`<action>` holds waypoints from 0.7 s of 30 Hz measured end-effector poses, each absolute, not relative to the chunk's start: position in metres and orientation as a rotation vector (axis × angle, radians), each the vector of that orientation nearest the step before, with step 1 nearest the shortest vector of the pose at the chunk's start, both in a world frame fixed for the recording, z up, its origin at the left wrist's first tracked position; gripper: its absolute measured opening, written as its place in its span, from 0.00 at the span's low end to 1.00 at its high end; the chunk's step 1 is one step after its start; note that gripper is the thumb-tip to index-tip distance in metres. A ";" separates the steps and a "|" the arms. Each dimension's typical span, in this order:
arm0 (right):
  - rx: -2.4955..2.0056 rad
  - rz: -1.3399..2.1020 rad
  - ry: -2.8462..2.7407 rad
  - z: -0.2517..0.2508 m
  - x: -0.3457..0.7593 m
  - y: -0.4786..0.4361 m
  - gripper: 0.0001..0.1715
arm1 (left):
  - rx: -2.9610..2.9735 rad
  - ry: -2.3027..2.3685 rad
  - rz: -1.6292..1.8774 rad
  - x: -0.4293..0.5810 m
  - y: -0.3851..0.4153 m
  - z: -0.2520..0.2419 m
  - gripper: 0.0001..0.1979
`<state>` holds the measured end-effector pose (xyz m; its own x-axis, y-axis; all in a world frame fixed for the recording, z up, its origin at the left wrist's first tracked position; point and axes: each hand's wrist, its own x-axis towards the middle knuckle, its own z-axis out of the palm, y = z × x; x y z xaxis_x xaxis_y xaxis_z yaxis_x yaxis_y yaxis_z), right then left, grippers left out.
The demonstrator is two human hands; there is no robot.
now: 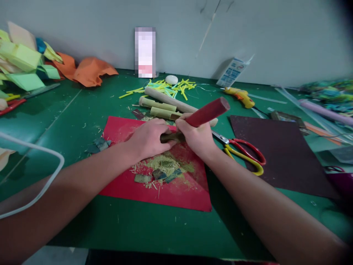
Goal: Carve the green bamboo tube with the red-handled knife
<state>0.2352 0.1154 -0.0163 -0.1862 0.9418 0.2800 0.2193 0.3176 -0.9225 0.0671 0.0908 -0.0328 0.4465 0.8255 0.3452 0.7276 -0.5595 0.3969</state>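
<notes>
To your left, creased pastel yellow and green paper shapes lie beside a crumpled orange sheet. In front of you, a flat, smooth red rectangular sheet carries fibrous pale shavings and thin dark flakes. Beyond it rest notched, hollow pale-green tubes and a long, smooth pale rod. Just right of the sheet lie metal scissors with looped red and yellow handles, then a matte dark maroon sheet.

Your left hand has its fingers curled, thumb opposed, on a dark olive-brown, rounded piece above the red sheet. Your right hand is clenched around a thick red cylindrical handle, tilted up and rightward; its lower end is hidden behind your fingers, next to the olive-brown piece.
</notes>
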 end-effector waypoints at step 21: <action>-1.077 0.934 -1.645 -0.018 0.238 0.114 0.12 | 2.510 1.354 0.812 0.067 0.091 -0.034 0.11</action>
